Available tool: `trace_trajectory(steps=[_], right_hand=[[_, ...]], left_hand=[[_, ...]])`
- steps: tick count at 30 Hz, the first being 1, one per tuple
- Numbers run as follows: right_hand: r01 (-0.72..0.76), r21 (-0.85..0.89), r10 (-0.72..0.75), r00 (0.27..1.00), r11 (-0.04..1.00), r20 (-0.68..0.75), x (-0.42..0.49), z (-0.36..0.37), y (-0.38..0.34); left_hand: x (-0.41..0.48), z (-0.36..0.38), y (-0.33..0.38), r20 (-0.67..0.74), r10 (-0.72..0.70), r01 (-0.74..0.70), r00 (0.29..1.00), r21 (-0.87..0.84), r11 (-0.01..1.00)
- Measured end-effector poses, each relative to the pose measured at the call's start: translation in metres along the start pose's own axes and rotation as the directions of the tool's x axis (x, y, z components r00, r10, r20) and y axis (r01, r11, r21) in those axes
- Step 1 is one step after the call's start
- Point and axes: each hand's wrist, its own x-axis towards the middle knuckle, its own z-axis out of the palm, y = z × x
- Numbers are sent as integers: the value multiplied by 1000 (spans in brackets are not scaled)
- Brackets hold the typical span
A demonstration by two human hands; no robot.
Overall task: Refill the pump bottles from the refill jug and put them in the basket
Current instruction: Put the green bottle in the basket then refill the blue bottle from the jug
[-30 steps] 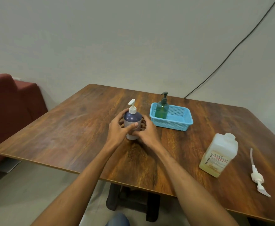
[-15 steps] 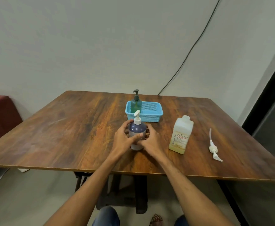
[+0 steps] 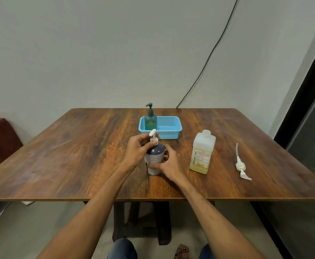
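The purple pump bottle (image 3: 155, 153) is stood upright near the middle of the desk (image 3: 78, 146), long axis vertical, with the spout of its white pump head (image 3: 153, 134) aimed roughly at 12 o'clock. Its collar is pinched by the curled thumb and fingers of the left grip (image 3: 136, 152), and its lower body is wrapped by the right grip (image 3: 171, 165). Just beyond at 12 o'clock the blue basket (image 3: 179, 128) is seen with a green pump bottle (image 3: 150, 122) upright in its left end, while at 3 o'clock the refill jug (image 3: 202, 154) is stood upright and, farther out, a loose pump (image 3: 241, 165) is laid flat, tube toward 12 o'clock.
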Motion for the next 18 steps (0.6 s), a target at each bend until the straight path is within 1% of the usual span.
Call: trace_trajectory(steps=[3, 6, 9, 10, 11, 13, 15, 16, 18], right_hand=[[-4, -11, 4, 1000, 1000, -8, 0, 0, 1], [-1, -27, 0, 999, 1000, -35, 0, 3, 3], [1, -42, -3, 999, 999, -44, 0, 6, 3], [-2, -38, 0, 999, 999, -45, 0, 7, 3], [1, -36, -3, 999, 999, -45, 0, 7, 4], [19, -40, -21, 998, 999, -56, 0, 6, 4], [20, -35, -22, 998, 999, -56, 2, 6, 6], [13, -30, -15, 999, 999, -52, 3, 7, 7], [10, -26, -11, 999, 1000, -39, 3, 7, 9]], left_hand=[[-3, 6, -4, -117, 36, -35, 992, 6, 999], [-6, 15, 0, -250, 57, -43, 967, 63, 997], [-7, 23, 2, -309, 66, -28, 949, 125, 992], [-6, 23, 2, -296, 43, -1, 954, 139, 990], [-4, 22, 3, -253, 5, 31, 968, 137, 990], [-4, 18, 10, -87, -49, 55, 995, 74, 996], [-7, 11, 13, 59, -55, 56, 997, -20, 998], [-7, 6, 13, 88, -53, 59, 995, -61, 996], [-7, 0, 12, 58, -53, 59, 997, -95, 994]])
